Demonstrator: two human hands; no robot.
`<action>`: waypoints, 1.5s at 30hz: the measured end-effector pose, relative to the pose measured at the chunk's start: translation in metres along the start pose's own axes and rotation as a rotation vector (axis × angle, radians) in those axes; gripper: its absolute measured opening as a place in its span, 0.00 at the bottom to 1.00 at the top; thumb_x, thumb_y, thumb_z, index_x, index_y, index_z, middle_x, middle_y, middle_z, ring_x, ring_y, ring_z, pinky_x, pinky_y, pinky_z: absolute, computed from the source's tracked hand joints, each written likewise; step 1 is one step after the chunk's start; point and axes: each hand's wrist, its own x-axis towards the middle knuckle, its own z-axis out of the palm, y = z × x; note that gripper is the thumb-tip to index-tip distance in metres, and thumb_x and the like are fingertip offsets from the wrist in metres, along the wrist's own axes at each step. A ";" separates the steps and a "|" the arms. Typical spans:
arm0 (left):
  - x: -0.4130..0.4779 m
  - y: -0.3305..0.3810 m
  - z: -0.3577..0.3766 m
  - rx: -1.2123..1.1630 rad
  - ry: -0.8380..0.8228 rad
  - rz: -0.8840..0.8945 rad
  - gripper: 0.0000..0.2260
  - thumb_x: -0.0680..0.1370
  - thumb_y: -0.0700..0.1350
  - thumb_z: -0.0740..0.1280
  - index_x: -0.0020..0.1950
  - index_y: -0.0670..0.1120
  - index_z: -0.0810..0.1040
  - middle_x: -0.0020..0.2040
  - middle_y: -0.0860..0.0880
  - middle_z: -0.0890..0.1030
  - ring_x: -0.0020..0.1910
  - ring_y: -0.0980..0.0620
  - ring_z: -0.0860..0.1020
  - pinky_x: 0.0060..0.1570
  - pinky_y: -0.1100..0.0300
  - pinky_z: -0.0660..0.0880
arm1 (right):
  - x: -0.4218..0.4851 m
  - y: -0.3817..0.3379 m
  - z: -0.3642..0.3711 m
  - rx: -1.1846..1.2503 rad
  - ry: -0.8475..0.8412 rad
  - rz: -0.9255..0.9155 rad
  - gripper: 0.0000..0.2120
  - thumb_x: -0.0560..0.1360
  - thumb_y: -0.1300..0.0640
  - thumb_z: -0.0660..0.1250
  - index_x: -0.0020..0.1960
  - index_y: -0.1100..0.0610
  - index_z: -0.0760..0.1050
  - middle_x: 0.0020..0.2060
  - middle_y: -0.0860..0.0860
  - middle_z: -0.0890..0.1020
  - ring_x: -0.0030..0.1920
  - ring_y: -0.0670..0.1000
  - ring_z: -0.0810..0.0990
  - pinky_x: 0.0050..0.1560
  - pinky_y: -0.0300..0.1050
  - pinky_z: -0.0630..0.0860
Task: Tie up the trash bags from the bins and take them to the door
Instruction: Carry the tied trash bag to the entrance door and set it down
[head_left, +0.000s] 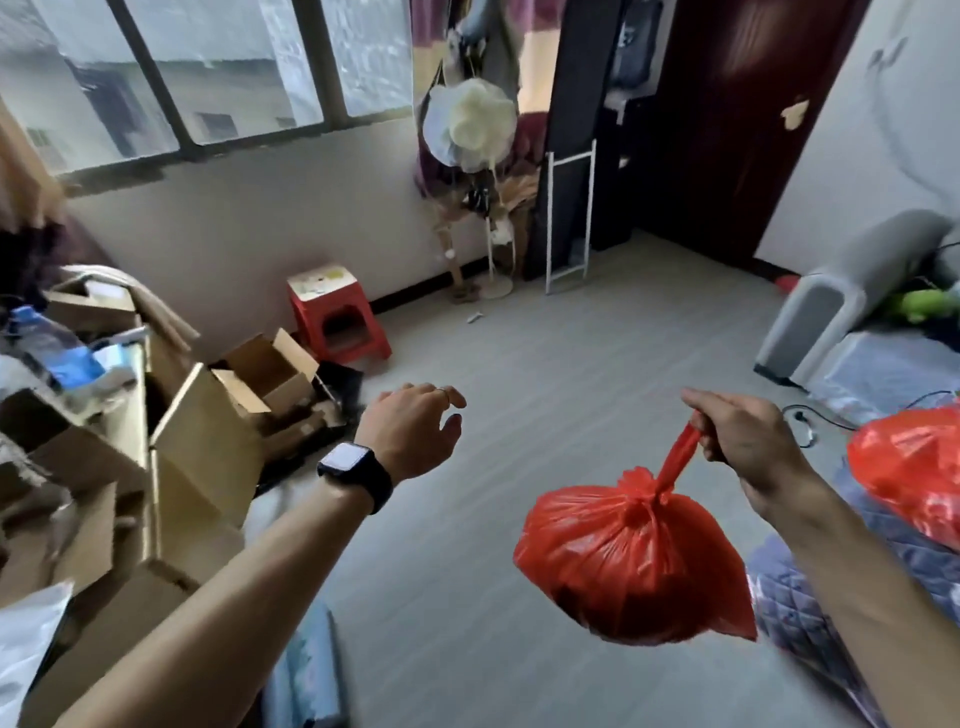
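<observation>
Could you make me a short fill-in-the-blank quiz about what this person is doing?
The right hand grips a knotted red plastic trash bag, hanging clear of the grey ____.
The black smartwatch sits on the ____ wrist.
The left hand holds ____.
Missing words: floor; left; nothing.

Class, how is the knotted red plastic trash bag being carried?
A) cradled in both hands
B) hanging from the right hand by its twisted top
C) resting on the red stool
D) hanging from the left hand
B: the right hand grips the knotted red plastic trash bag by its top; the left hand is empty.
</observation>
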 end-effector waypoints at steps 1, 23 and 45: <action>0.030 0.000 0.004 -0.004 -0.004 0.044 0.14 0.80 0.55 0.59 0.64 0.58 0.75 0.58 0.57 0.80 0.59 0.51 0.76 0.58 0.54 0.69 | 0.021 -0.001 0.002 0.012 0.028 0.007 0.16 0.75 0.51 0.70 0.31 0.55 0.72 0.28 0.54 0.70 0.30 0.52 0.67 0.35 0.48 0.65; 0.580 0.053 0.102 -0.073 -0.063 0.199 0.13 0.80 0.55 0.59 0.63 0.59 0.76 0.58 0.57 0.81 0.59 0.51 0.76 0.57 0.55 0.70 | 0.508 -0.028 0.009 -0.002 0.158 0.127 0.16 0.77 0.55 0.69 0.33 0.57 0.69 0.27 0.53 0.67 0.27 0.50 0.65 0.32 0.45 0.64; 1.164 0.218 0.189 -0.082 -0.139 0.550 0.14 0.79 0.53 0.59 0.62 0.57 0.77 0.57 0.55 0.82 0.58 0.51 0.78 0.56 0.54 0.74 | 1.032 -0.053 -0.088 0.077 0.470 0.174 0.19 0.77 0.55 0.69 0.30 0.56 0.69 0.24 0.50 0.68 0.23 0.45 0.65 0.31 0.41 0.65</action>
